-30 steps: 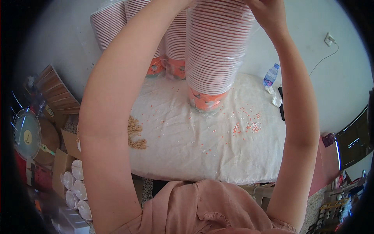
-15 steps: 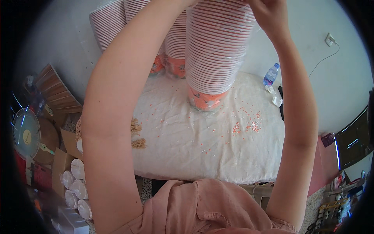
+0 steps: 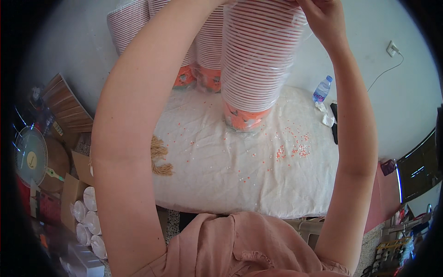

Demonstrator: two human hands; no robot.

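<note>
A tall stack of nested paper cups (image 3: pixel 258 60), white-rimmed with an orange printed bottom cup, stands upright on the cloth-covered table in a clear plastic sleeve (image 3: pixel 297 34). My right hand (image 3: pixel 325 18) is at the upper right of the stack, its fingers bent in on the sleeve and partly cut off by the top edge. On the other side my left arm (image 3: pixel 124 124) reaches up to the stack's top. Only a sliver of my left hand (image 3: pixel 225 2) shows there; its fingers lie beyond the frame.
More sleeved cup stacks (image 3: pixel 210 51) stand behind to the left. Small orange and white bits (image 3: pixel 293 150) dot the white tablecloth (image 3: pixel 221 194). A water bottle (image 3: pixel 322 89) and crumpled tissue (image 3: pixel 327 120) sit at the right. Tan tassels (image 3: pixel 159 157) lie by my left arm. A carton (image 3: pixel 74 194) stands lower left.
Both hands stay at the top of the cup stack. My left elbow has shifted slightly left, and my right hand a little right. The stack has barely moved.
</note>
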